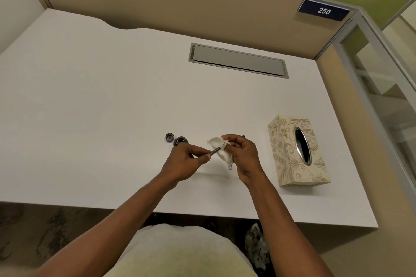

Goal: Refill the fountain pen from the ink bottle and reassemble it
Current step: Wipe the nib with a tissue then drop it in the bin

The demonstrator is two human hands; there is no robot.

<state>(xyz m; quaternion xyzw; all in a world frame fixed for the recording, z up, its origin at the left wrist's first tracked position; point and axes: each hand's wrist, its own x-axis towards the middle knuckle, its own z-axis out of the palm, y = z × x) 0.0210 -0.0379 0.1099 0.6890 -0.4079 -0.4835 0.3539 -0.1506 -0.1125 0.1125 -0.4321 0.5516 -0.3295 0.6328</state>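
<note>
Two hands at work above the desk [90,96], both closed in pinches. Left hand [186,159]: fingertips pinched round the rear of a slim metal pen section [215,150], nib end pointed into the tissue. Right hand [242,155]: fingers curled round a crumpled white tissue [219,148], wrapped about the section's front end, apparently for wiping off ink. Second pen part [230,166], metal-ended, seen below the tissue by the right palm; held or lying on the desk, could not be told. Open ink bottle [180,141] just beyond the left hand's knuckles, its cap [169,136] beside it, farther left. Patterned tissue box [297,150] well off to the right of the right hand. Dark tip of another small part [243,136] behind the right fingers, too hidden to name. Handling, as judged: section light, rigid, smooth and likely slippery when inked; nib delicate, best left untouched; hold best taken on the plain rear shaft, well clear of the wet end. Tissue soft, weak when damp. Bottle uncapped and prone to spilling if knocked.
</note>
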